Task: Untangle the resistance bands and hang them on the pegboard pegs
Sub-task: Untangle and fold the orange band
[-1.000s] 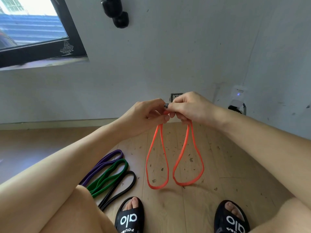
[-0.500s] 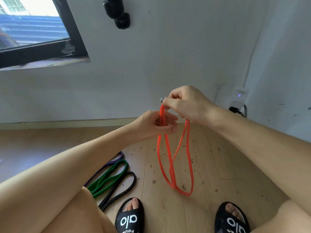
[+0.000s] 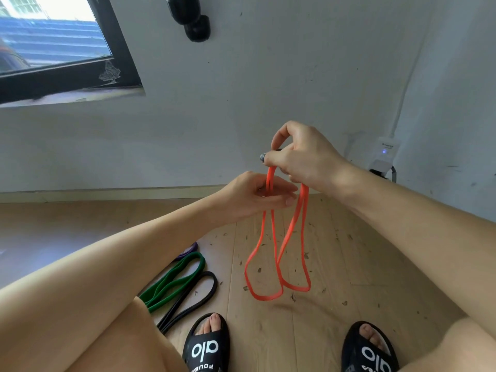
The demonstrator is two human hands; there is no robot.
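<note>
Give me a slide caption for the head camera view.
Both hands, left hand below right hand, hold an orange resistance band dangling in two loops.

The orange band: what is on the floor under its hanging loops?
Under the orange band lies bare wooden floor with small dark debris. No other band lies there. Both hands hold its top.

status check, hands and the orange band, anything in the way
Right hand grips orange band at top; left hand holds strands just below. Two loops hang above floor. Green band, black band on floor, apart. No pegboard in view.
</note>
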